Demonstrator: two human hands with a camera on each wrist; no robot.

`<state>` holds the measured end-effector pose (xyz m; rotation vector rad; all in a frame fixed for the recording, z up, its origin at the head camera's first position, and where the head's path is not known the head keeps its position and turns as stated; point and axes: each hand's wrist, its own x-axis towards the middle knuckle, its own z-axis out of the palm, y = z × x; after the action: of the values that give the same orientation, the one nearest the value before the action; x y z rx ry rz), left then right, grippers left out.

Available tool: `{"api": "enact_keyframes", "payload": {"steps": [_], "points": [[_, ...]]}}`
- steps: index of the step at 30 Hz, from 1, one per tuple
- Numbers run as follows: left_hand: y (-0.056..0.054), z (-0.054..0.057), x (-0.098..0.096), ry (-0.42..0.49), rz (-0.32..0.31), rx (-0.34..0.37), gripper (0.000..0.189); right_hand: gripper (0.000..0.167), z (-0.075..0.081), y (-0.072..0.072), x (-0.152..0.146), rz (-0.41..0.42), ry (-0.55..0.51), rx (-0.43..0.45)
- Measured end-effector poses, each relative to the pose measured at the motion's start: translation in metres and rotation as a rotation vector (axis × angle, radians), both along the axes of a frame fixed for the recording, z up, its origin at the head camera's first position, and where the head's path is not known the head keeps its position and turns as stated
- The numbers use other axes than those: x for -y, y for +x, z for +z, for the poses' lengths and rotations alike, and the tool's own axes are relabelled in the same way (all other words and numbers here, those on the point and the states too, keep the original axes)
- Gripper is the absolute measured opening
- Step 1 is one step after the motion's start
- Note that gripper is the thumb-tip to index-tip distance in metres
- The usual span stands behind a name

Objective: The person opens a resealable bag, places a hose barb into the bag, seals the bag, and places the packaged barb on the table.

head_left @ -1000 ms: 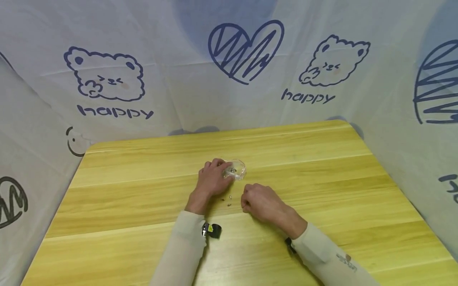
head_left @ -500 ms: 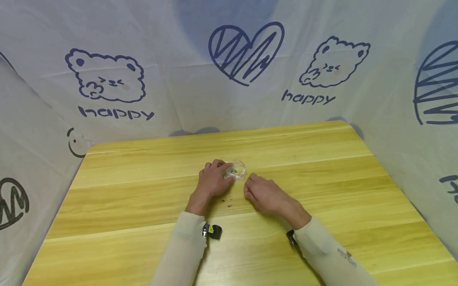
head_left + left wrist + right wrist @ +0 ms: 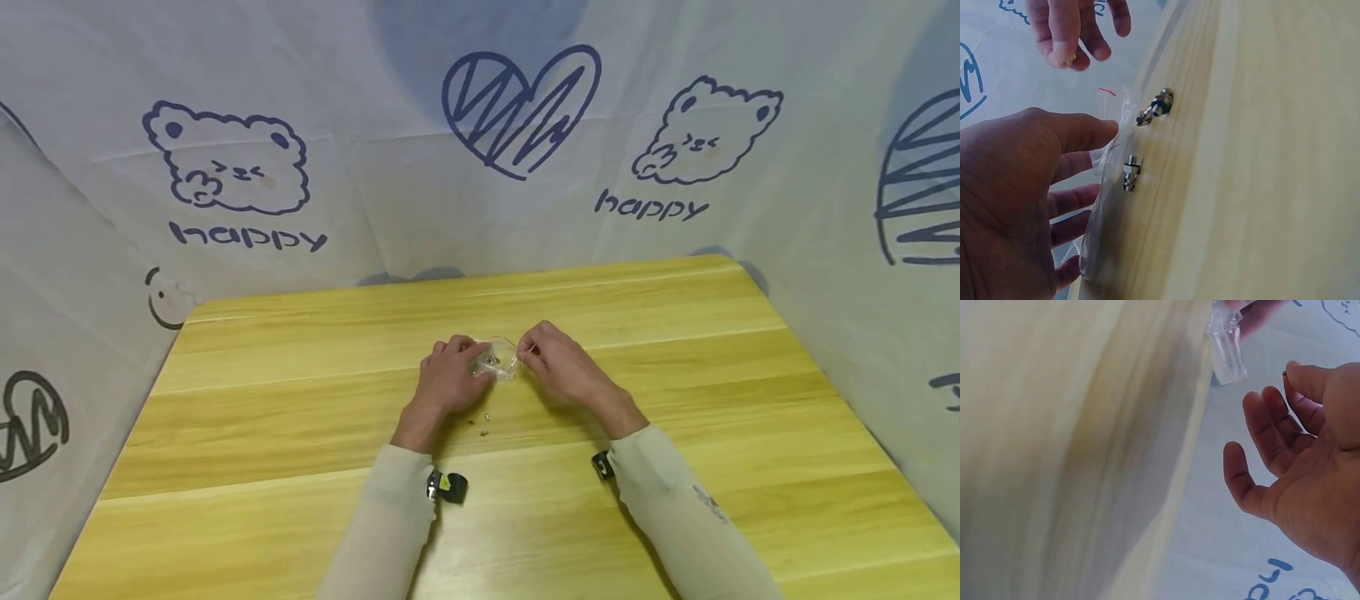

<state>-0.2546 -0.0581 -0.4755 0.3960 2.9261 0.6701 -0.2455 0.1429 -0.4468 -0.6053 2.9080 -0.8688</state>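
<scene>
My left hand [image 3: 453,379] grips a clear plastic zip bag [image 3: 504,348] lying on the table, its thumb along one side and its fingers behind. Small metal pieces [image 3: 493,360] show through the plastic. At the bag's right end my right hand [image 3: 566,367] pinches a tiny metal piece [image 3: 1284,374] between thumb and index finger; most of it is covered by the fingertips. Several loose metal fittings [image 3: 483,432] lie on the table in front of the bag. Closer up in the left wrist view, one fitting [image 3: 1130,173] stands apart from a shiny cluster [image 3: 1157,106].
The wooden table [image 3: 300,433] has light, glossy boards. Behind it and at both sides hangs a white cloth [image 3: 375,192] with bear and heart drawings. A black strap camera [image 3: 447,486] sits at the left wrist.
My right hand has moved away from me, from beside the loose fittings up to the bag's right end. The left hand stays at the bag, and the loose fittings lie still.
</scene>
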Motion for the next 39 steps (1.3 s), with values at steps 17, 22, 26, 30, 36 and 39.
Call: {"api": "enact_keyframes", "payload": {"steps": [17,22,26,30,36,39], "points": [[0.002,0.002,0.000,0.010,-0.002,-0.002,0.049,0.014,-0.005,-0.022,0.016,-0.016,0.112,0.097],[0.003,0.004,0.002,0.014,-0.001,0.007,0.050,0.013,-0.005,-0.021,0.015,-0.032,0.105,0.110],[0.002,0.004,0.003,0.012,0.001,0.006,0.050,0.014,-0.004,-0.018,0.011,-0.042,0.076,0.121],[0.001,0.004,0.003,0.016,0.002,0.005,0.050,0.019,-0.003,-0.013,0.007,-0.042,0.037,0.142],[0.001,0.005,0.003,0.018,-0.005,0.017,0.048,0.027,-0.002,0.001,0.003,0.051,0.055,0.145],[0.001,0.006,0.003,0.019,-0.010,0.025,0.047,0.025,-0.002,0.009,0.000,0.090,0.085,0.145]]}}
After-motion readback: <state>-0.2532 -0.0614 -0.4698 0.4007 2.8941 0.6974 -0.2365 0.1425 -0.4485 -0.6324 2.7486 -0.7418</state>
